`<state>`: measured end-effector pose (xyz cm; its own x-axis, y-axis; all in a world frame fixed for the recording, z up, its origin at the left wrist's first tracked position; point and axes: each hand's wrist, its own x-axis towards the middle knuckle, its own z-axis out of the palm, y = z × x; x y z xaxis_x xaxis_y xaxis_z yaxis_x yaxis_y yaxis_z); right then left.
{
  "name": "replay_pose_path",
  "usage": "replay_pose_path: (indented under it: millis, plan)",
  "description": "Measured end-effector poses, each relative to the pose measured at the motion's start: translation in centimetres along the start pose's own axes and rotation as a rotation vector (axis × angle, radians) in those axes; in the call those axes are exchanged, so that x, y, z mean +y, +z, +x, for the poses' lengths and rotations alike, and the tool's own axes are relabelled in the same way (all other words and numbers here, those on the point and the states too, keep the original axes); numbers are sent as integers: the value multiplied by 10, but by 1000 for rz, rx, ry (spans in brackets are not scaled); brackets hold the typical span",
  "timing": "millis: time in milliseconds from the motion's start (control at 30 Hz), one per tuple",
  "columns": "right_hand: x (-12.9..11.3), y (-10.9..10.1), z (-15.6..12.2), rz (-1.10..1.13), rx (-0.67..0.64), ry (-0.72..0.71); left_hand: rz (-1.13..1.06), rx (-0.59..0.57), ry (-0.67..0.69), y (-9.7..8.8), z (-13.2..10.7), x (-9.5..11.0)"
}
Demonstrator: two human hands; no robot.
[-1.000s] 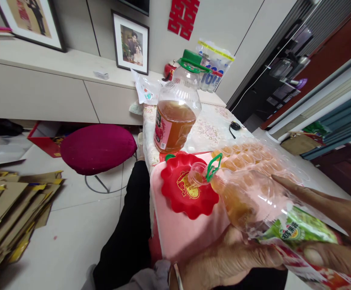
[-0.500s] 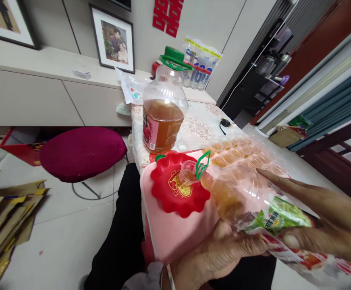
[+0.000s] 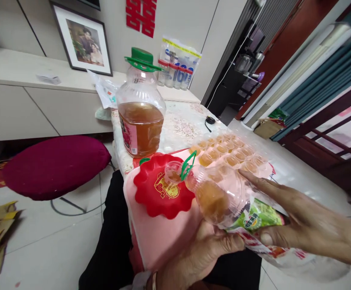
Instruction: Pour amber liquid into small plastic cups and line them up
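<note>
A large transparent juice bottle (image 3: pixel 213 199) lies tilted across both my hands, its neck low and pointing left. Amber liquid has gathered toward the neck end. My left hand (image 3: pixel 199 251) cradles it from beneath, thumb along the side. From the right, my right hand (image 3: pixel 296 217) grips the bottle's body around its green and red label. A green plastic ring handle (image 3: pixel 189 166) hangs at the neck. The mouth is at the rim of a small transparent cup (image 3: pixel 173 172), which stands in a red scalloped dish (image 3: pixel 163 203). Some amber shows inside the cup.
Behind the dish stands a large jug (image 3: pixel 142 125) of amber liquid with a green cap. Several filled cups (image 3: pixel 223 151) are grouped at the right on the pink mat (image 3: pixel 151 237). A black tape measure (image 3: pixel 210 120) lies farther back. A magenta stool (image 3: pixel 57 167) is at left.
The whole view has swung right, so the furniture and table appear farther left. My hands keep the same hold on the tilted bottle, its mouth still at the cup.
</note>
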<state>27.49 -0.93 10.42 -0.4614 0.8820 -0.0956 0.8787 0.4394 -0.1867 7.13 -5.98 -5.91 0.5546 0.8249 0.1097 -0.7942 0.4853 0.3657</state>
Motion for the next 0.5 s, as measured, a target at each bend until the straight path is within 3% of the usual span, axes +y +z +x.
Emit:
replay_pose_path:
  millis: [100, 333, 500]
  plan:
    - [9, 13, -12, -37, -33, -15, 9, -13, 24, 1, -3, 0]
    - [17, 40, -29, 131, -24, 54, 142, 57, -13, 3, -10, 3]
    - [14, 58, -37, 239, 62, 40, 171, 52, -28, -1, -16, 2]
